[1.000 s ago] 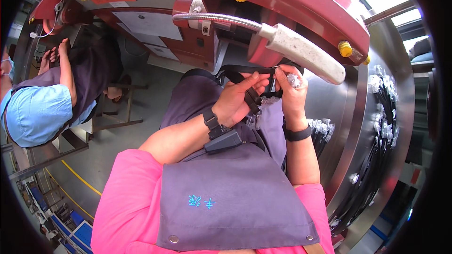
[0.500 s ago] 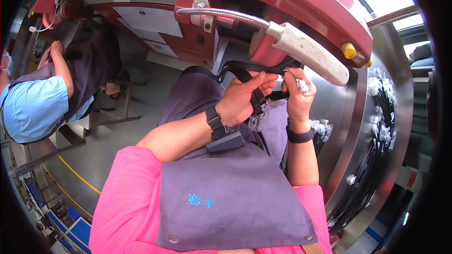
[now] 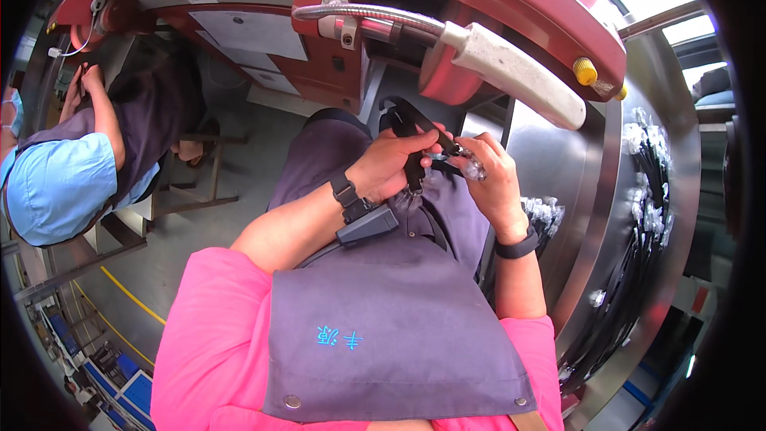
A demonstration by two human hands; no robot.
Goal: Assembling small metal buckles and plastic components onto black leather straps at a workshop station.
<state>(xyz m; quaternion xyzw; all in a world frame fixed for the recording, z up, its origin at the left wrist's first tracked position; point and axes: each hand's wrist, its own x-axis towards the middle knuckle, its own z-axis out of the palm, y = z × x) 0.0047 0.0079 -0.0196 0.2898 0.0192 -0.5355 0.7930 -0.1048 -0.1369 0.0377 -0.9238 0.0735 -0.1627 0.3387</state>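
Over my lap, my left hand (image 3: 388, 161) is closed round a black strap (image 3: 408, 121), its thumb pressed along the top. Loops of the strap rise beyond the fingers, and part of it hangs below them with metal hardware and clear plastic wrap. My right hand (image 3: 493, 179), closed, pinches an end of the strap that carries a small fitting wrapped in clear plastic (image 3: 472, 168). Both hands are close together, the strap running between them. A grey box-shaped device (image 3: 367, 225) sits by my left wrist.
A red machine (image 3: 511, 0) with yellow knobs and a pale guard (image 3: 519, 72) stands ahead over a red wheel (image 3: 447, 72). Several black straps with plastic-wrapped ends (image 3: 650, 223) lie on the metal table (image 3: 574, 168) at right. A co-worker in blue sleeves (image 3: 64, 187) sits at left.
Both hands have come down and nearer to my body, away from the wheel, still holding the strap. My right hand has turned inward, closer to my left.
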